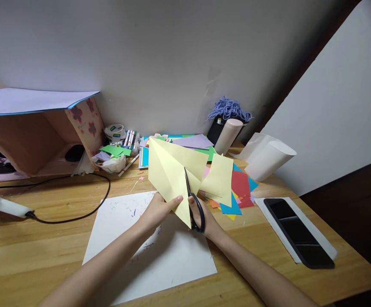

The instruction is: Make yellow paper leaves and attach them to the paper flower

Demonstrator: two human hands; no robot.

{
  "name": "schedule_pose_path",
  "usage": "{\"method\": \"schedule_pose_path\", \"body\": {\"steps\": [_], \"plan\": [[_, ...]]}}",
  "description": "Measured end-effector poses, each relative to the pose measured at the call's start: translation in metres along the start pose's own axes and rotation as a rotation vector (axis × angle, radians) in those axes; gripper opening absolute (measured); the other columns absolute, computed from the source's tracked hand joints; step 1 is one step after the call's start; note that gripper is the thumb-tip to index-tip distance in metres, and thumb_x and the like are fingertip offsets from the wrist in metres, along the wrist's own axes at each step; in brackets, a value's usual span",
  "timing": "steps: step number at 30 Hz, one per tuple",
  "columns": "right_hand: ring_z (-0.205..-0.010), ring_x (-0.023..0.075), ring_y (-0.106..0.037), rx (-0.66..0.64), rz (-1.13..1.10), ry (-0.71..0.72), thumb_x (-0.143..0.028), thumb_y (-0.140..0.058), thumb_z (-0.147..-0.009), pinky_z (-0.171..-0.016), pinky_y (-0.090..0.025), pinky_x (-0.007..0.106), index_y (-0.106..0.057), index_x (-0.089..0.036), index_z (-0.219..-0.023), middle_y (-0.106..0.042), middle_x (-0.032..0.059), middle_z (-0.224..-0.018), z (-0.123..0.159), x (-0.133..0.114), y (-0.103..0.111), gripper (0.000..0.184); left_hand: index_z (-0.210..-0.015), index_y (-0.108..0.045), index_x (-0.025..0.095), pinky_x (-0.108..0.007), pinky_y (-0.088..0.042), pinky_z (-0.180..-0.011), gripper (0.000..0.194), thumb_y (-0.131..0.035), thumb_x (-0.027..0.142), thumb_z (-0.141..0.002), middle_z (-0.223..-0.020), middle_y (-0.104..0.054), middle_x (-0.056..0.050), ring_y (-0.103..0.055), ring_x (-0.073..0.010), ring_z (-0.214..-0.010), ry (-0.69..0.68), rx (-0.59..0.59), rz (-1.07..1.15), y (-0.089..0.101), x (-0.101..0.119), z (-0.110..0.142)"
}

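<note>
We pinch creased pale-yellow paper (169, 170) in left hand (160, 209), scissors (202, 214) in right hand (209, 221); blades (187, 181) point away, over paper.

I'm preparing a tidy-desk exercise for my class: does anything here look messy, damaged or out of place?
Mildly, yes: the white sheet below the hands has stray dark marks, so it looks soiled, and coloured paper pieces to their right overlap at odd angles, untidily.
</note>
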State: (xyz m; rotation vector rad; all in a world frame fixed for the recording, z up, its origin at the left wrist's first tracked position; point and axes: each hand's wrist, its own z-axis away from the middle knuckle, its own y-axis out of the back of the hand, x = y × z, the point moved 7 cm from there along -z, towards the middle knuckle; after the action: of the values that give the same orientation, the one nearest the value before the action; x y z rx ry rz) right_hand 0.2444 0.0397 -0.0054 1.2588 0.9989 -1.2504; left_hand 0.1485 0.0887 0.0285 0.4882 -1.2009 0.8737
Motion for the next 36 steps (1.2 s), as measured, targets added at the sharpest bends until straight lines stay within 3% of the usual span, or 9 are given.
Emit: {"method": "schedule_pose_path", "body": {"steps": [10, 18, 22, 25, 30, 36], "plan": [[-0.036, 0.0106, -0.043, 0.008, 0.012, 0.025, -0.07, -0.025, -0.081, -0.038, -0.037, 0.023, -0.04, -0.02, -0.069, -0.041, -0.005, -0.043, 0.0, -0.007, 0.003, 0.054, -0.107, -0.059, 0.009, -0.026, -0.045, -0.061, 0.05, -0.068, 0.039, -0.068, -0.098, -0.067, -0.013, -0.061, -0.021, -0.08, 0.026, 0.0, -0.051, -0.001, 0.0, 0.003], [-0.034, 0.0076, -0.04, 0.014, -0.122, -0.031, -0.072, -0.034, -0.077, -0.033, -0.037, 0.019, -0.041, -0.02, -0.073, -0.037, -0.0074, -0.044, -0.003, 0.007, 0.002, 0.053, -0.104, -0.061, 0.01, -0.024, -0.044, -0.059, 0.04, -0.064, 0.035, -0.073, -0.09, -0.069, -0.01, -0.062, -0.018, -0.073, 0.017, -0.004, -0.073, 0.0, -0.001, 0.001], [-0.032, 0.0058, -0.036, 0.044, -0.216, -0.086, -0.079, -0.036, -0.068, -0.03, -0.04, 0.019, -0.039, -0.02, -0.072, -0.035, -0.0091, -0.044, -0.007, 0.015, 0.003, 0.059, -0.1, -0.06, 0.008, -0.026, -0.048, -0.062, 0.033, -0.058, 0.032, -0.077, -0.085, -0.069, -0.011, -0.064, -0.0196, -0.074, 0.036, 0.064, -0.041, 0.007, -0.001, -0.002], [-0.032, 0.0048, -0.035, 0.043, -0.208, -0.065, -0.079, -0.036, -0.069, -0.031, -0.041, 0.018, -0.039, -0.02, -0.072, -0.036, -0.009, -0.045, -0.008, 0.013, 0.003, 0.059, -0.096, -0.06, 0.007, -0.029, -0.05, -0.066, 0.03, -0.054, 0.032, -0.08, -0.085, -0.07, -0.013, -0.065, -0.0193, -0.071, -0.001, 0.147, -0.012, 0.018, 0.003, -0.006], [-0.033, 0.0045, -0.035, 0.013, -0.204, -0.045, -0.081, -0.033, -0.067, -0.033, -0.042, 0.018, -0.038, -0.02, -0.074, -0.036, -0.0095, -0.045, -0.006, 0.009, 0.001, 0.062, -0.099, -0.058, 0.007, -0.031, -0.052, -0.067, 0.041, -0.057, 0.04, -0.076, -0.08, -0.069, -0.011, -0.066, -0.0195, -0.067, -0.128, 0.171, 0.003, 0.031, 0.012, -0.014], [-0.036, 0.0051, -0.038, -0.046, -0.223, -0.053, -0.084, -0.025, -0.065, -0.038, -0.042, 0.018, -0.039, -0.02, -0.076, -0.038, -0.0087, -0.047, -0.004, 0.009, -0.003, 0.067, -0.099, -0.059, 0.008, -0.031, -0.051, -0.066, 0.048, -0.062, 0.045, -0.069, -0.076, -0.069, -0.008, -0.065, -0.0196, -0.065, -0.103, 0.161, 0.022, 0.029, 0.016, -0.011]]}}
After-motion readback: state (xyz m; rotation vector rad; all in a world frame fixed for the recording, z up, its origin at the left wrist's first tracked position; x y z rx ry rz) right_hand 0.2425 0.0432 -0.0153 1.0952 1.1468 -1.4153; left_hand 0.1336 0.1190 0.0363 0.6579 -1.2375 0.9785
